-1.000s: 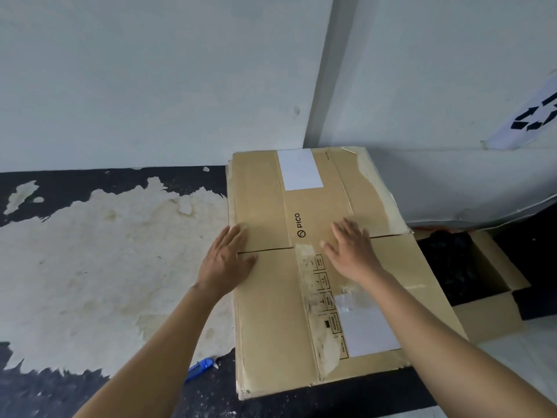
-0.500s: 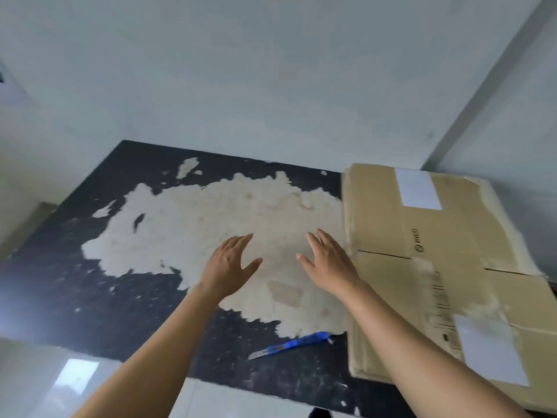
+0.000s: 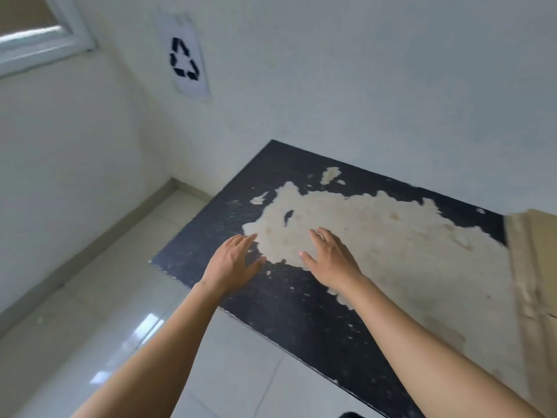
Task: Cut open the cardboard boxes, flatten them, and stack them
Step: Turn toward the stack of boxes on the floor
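Left hand (image 3: 233, 260) and right hand (image 3: 330, 260) are reaching out palm-down, fingers straight and spread, grasping nothing, over a black surface (image 3: 301, 312) with a worn pale patch (image 3: 376, 230). Whether the palms are touching it I cannot tell. Flattened cardboard (image 3: 536, 251) is lying at the picture's right edge, well apart from both hands, its long edge running away from the person. It is sitting off to the right, so the right hand is nearer. No uncut box is showing, and any further reach is probably turning on that rightward direction.
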